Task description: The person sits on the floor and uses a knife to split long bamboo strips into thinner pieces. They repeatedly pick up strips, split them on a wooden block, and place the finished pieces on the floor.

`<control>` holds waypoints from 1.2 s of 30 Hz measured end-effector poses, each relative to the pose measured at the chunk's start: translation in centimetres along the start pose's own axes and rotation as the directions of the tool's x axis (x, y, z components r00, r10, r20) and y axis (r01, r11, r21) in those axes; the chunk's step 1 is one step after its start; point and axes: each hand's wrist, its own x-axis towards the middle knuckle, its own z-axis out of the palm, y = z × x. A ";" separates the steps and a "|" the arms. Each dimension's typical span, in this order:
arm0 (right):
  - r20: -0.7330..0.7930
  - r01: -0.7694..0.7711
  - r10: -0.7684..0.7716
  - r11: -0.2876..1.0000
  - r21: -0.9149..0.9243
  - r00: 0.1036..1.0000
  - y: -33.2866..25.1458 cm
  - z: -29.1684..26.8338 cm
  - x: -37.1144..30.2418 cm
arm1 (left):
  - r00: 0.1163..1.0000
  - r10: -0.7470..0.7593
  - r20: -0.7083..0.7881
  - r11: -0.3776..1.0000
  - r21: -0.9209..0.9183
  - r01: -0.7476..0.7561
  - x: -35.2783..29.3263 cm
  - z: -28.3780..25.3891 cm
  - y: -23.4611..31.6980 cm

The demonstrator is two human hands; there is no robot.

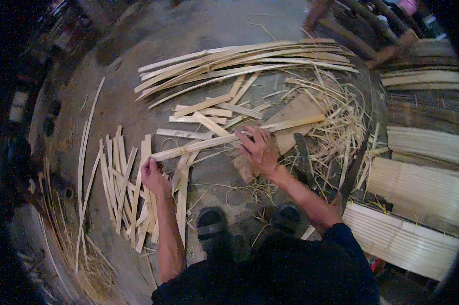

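Note:
A long, pale bamboo strip (199, 145) slants across in front of me, its right end higher in the picture. My left hand (156, 178) pinches its left end between thumb and fingers. Farther along, my right hand (260, 149) is closed over the strip with bent fingers, and the far end sticks out past it. Beneath the right hand lies a flat brown board (300, 109), partly hidden. Short cut strips (204, 105) lie crossed just beyond the held one. Next to my left forearm is a loose pile of strips (120, 178).
Long strips (229, 56) lie bundled at the back. Thin curled shavings (349, 127) heap up at the right, near a dark bar (359, 157). Pale slatted panels (412, 188) stand along the right side. My sandalled feet (211, 223) are below; more fibres (87, 264) lie lower left.

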 end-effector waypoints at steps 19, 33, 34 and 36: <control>0.225 -0.413 0.826 0.010 0.911 0.516 2.8 -1.2 -1.4 | 0.989 0.059 -0.137 0.929 0.371 -0.004 -1.2 -2.9 -0.4; 0.051 -0.441 0.791 0.286 0.851 0.610 -0.7 -4.5 -1.3 | 0.084 -0.167 0.982 0.481 0.156 -0.863 -11.4 21.2 7.7; 0.150 -0.445 0.799 0.159 0.881 0.582 -1.0 -5.0 -1.4 | 0.099 -0.274 0.957 0.543 0.239 -0.805 -11.5 21.3 7.5; -0.026 -0.458 0.789 0.383 0.803 0.614 -0.2 -5.0 -2.3 | 0.080 -0.109 0.991 0.639 0.132 -0.758 -11.6 21.4 4.5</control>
